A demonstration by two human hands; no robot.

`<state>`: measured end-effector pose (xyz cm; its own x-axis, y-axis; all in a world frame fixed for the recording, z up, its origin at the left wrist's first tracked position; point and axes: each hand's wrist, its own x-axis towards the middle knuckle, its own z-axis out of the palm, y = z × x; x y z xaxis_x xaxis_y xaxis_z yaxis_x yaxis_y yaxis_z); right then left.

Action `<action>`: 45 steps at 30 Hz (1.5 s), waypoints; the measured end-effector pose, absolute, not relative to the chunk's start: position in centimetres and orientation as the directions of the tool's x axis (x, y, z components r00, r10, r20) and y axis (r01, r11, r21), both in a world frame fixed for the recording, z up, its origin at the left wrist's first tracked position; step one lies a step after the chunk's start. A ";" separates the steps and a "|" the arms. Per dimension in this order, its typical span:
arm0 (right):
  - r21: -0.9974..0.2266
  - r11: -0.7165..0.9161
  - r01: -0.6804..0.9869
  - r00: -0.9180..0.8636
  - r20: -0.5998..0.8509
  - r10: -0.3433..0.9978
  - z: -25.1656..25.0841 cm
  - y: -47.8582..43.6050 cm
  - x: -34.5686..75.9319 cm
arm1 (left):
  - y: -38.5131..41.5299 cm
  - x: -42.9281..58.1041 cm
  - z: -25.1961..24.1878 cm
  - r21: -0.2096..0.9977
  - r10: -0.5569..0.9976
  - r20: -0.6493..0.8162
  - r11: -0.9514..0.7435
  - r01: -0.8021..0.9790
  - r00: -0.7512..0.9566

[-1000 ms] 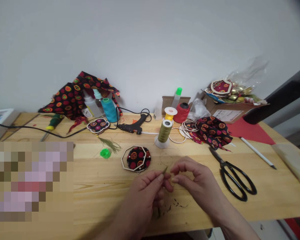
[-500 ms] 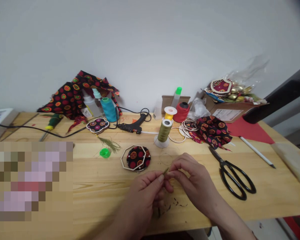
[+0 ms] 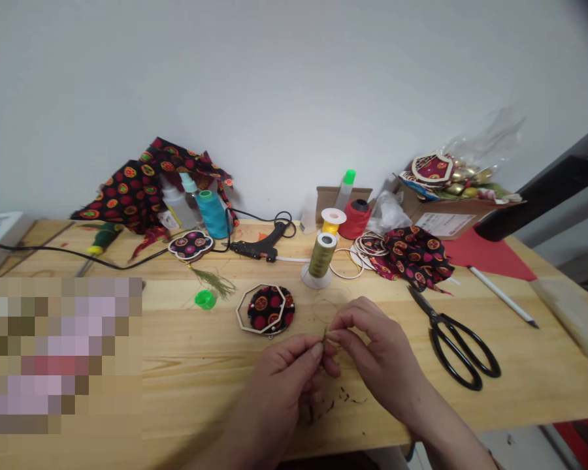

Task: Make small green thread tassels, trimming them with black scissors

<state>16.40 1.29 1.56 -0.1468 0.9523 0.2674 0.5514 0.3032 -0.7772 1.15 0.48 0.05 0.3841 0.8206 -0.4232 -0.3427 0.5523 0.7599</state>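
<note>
Near the table's front, my left hand [image 3: 291,375] is closed, thumb against fingers, on a small bundle of olive-green thread [image 3: 324,337]. My right hand [image 3: 370,343] pinches at the same thread from the right, its fingertips touching those of the left. Most of the bundle is hidden by my fingers. A loose strand loops on the wood just beyond them, near the olive thread spool [image 3: 322,256] standing upright. Left of my hands lies an octagonal wooden frame [image 3: 240,320] partly over a round patterned fabric piece [image 3: 269,310].
Black-handled scissors [image 3: 463,349] lie open at the right, beside a white pencil [image 3: 502,297]. Behind are a glue gun [image 3: 259,248], a teal thread cone [image 3: 214,215], a red cone [image 3: 357,220] and a cardboard box [image 3: 451,219]. A green cap [image 3: 205,299] sits left; dark scraps lie near my hands.
My fingers stay together on the thread, with the right fingertips shifted very slightly. The green bundle between them now stands more upright. Everything else looks the same.
</note>
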 end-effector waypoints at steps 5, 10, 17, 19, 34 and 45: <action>-0.947 0.071 0.314 0.007 0.077 0.997 1.2 1.2 16.3 | 0.4 1.0 0.1 0.747 0.820 -0.416 0.555 -0.367 0.394; -0.943 -0.311 -0.118 -0.128 -0.296 0.947 0.9 1.1 16.1 | 0.5 1.1 0.2 0.778 0.830 -0.395 0.530 -0.338 0.393; -0.884 -0.378 -0.276 -0.182 -0.338 0.923 0.4 1.2 15.6 | 0.2 0.8 -0.3 0.851 0.831 -0.398 0.493 -0.182 0.389; -0.879 -0.369 -0.302 -0.199 -0.321 0.926 0.5 1.3 15.6 | 0.1 0.6 -0.4 0.864 0.833 -0.402 0.483 -0.145 0.380; -0.957 -0.223 -0.184 -0.053 -0.217 0.975 1.0 0.9 15.8 | 0.0 1.3 0.1 0.839 0.827 -0.354 0.487 -0.243 0.436; -0.992 -0.016 -0.126 0.179 -0.039 0.983 3.0 1.6 17.9 | 0.5 0.7 0.8 0.963 0.919 -0.261 0.224 0.152 0.296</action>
